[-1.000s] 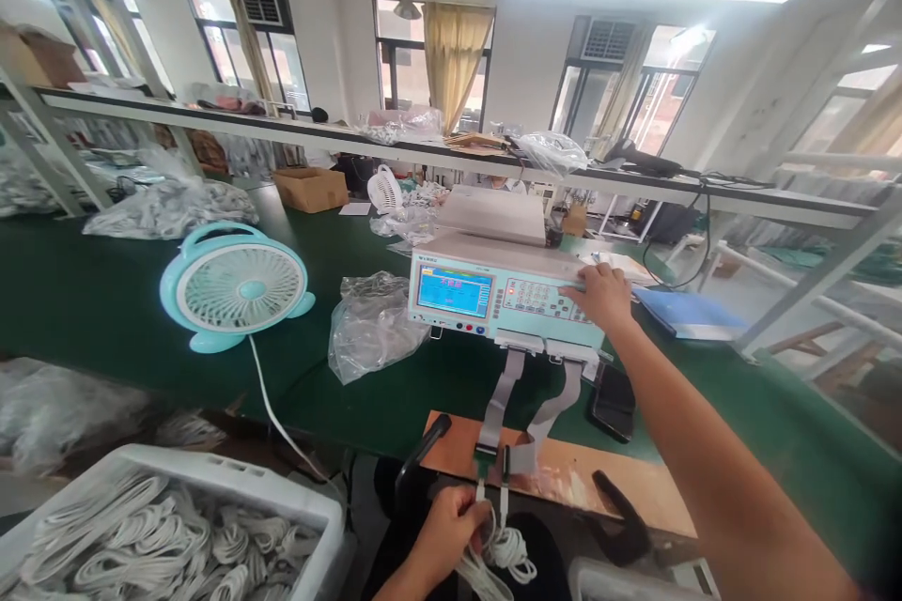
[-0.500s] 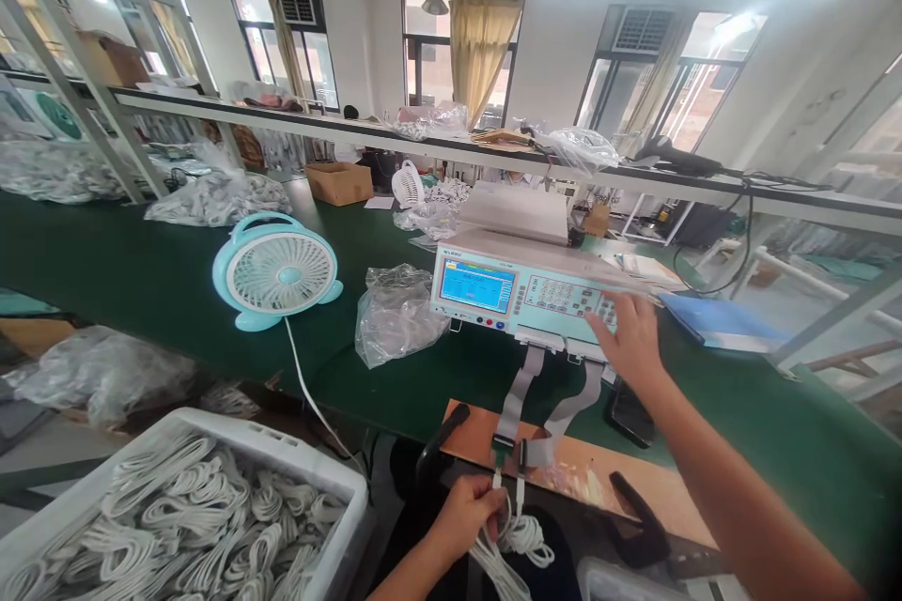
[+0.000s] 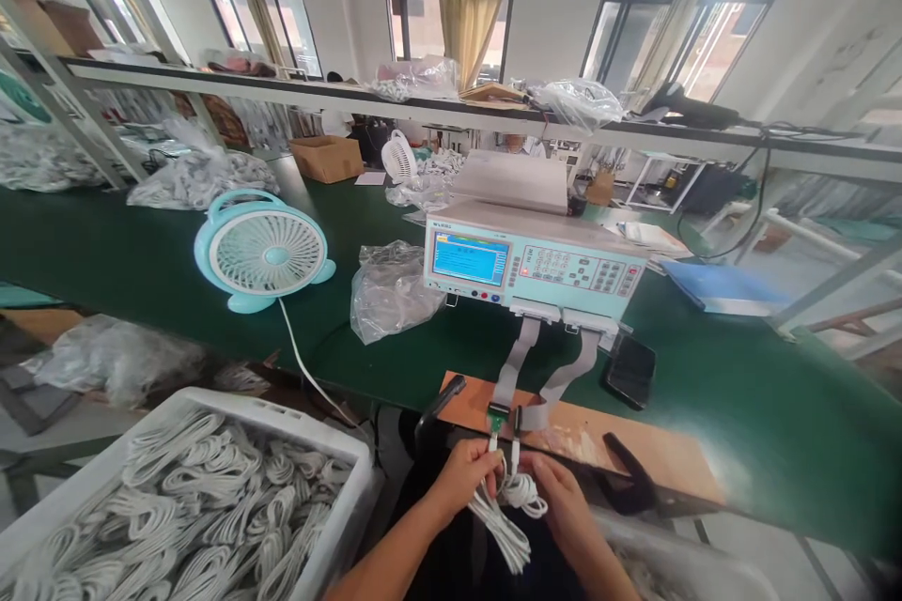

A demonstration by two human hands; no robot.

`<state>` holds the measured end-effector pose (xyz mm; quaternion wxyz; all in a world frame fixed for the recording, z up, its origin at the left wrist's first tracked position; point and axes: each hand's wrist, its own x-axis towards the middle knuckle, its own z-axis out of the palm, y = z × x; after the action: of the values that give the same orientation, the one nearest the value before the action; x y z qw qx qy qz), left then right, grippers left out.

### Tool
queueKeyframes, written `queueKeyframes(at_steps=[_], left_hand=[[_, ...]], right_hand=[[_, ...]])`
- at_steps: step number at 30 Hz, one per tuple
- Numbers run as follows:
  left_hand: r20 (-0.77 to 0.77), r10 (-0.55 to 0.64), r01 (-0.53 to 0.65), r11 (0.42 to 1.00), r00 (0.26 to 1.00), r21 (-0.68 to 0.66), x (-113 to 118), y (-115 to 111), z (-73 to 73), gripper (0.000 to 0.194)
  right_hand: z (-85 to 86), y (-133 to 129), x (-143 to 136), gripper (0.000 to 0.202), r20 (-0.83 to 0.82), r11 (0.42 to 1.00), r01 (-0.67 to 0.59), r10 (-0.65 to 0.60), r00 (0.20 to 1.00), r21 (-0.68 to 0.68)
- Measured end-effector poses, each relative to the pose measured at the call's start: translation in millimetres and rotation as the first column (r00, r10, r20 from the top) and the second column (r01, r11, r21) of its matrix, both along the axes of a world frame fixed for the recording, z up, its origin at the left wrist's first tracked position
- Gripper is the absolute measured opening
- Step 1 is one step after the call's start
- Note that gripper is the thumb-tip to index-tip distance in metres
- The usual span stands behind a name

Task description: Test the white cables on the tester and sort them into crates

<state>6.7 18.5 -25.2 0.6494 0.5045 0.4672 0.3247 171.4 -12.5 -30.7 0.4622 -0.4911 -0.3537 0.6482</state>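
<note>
My left hand [image 3: 463, 481] is closed on one plug end of a white coiled cable [image 3: 502, 526], just below a small green circuit board [image 3: 498, 421] at the end of a grey ribbon cable [image 3: 518, 362]. Beside it, my right hand [image 3: 564, 502] has its fingertips at the cable's other white plug [image 3: 515, 455], under the second ribbon's dark connector. Both ribbons run up to the front of a light-blue test instrument [image 3: 536, 258] with a lit blue screen [image 3: 471, 258]. The cable's loops hang between my hands.
A white crate [image 3: 363, 451] full of bundled white cables stands at lower left. On the green table [image 3: 719, 376] are a light-blue fan [image 3: 264, 249], a clear plastic bag [image 3: 391, 291], a black phone [image 3: 630, 371] and a blue folder [image 3: 723, 286]. A wooden board [image 3: 655, 465] lies at the front edge.
My right hand has left the instrument's keypad and come down to the cable plug beside my left hand. My left hand keeps its hold. The view has tilted down slightly, and the screen content differs.
</note>
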Motion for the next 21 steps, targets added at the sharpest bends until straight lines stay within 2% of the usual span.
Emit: queueKeyframes(at_steps=[3, 7, 11, 14, 18, 21], left_hand=[[-0.013, 0.013, -0.013, 1.0, 1.0, -0.01, 0, 0, 0.4, 0.042], [-0.034, 0.048, -0.049, 0.998, 0.998, -0.048, 1, 3, 3.3, 0.046], [-0.054, 0.1, -0.105, 0.99, 0.994, -0.096, 7, 2, 6.8, 0.04], [-0.055, 0.136, -0.142, 0.983, 0.989, -0.114, 10, -9, 10.2, 0.035], [-0.031, 0.168, -0.169, 0.985, 0.985, -0.036, 9, -25, 13.0, 0.037], [-0.025, 0.14, -0.142, 0.987, 0.99, -0.081, 5, -30, 10.5, 0.036]], right_hand=[[-1.1, 8, -14, 0.037, -0.075, 0.999, 0.029, -0.027, 0.997, 0.022], [-2.0, 10, -24, 0.036, -0.041, 0.993, 0.115, -0.114, 0.993, 0.015], [-6.1, 10, -27, 0.036, 0.013, 0.984, 0.177, -0.177, 0.984, 0.025], [-5.1, 11, -25, 0.035, 0.033, 0.983, 0.182, -0.182, 0.983, 0.017], [4.2, 9, -27, 0.033, 0.089, 0.985, 0.161, -0.166, 0.982, 0.058], [10.1, 1, -34, 0.032, 0.159, 0.987, 0.128, -0.143, 0.977, 0.099]])
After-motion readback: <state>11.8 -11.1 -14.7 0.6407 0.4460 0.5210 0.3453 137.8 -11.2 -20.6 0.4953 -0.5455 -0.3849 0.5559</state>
